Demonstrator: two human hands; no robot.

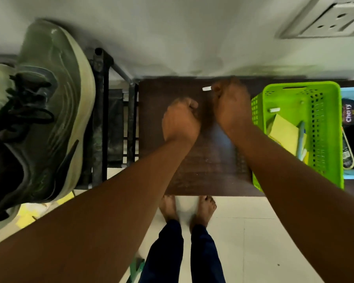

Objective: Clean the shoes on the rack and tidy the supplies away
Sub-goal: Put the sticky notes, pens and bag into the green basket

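Observation:
An olive green sneaker [49, 111] with black laces sits on the black metal rack [102, 119] at the left. Both my hands hover over the dark brown table [208, 166]. My right hand [231, 107] pinches a small white stick [206, 88] near the table's far edge. My left hand [181, 119] is curled into a fist beside it, and nothing shows in it. A bright green plastic basket [331, 103] at the right holds a yellow cloth [284, 133], another small white stick [274, 109] and a brush handle.
A light blue tray [352, 172] past the basket holds a round polish tin [352, 113] and a dark brush. A wall socket [333, 19] is at the upper right. Yellow paper [27, 217] lies on the floor under the shoe. My bare feet [187, 209] stand on pale tiles.

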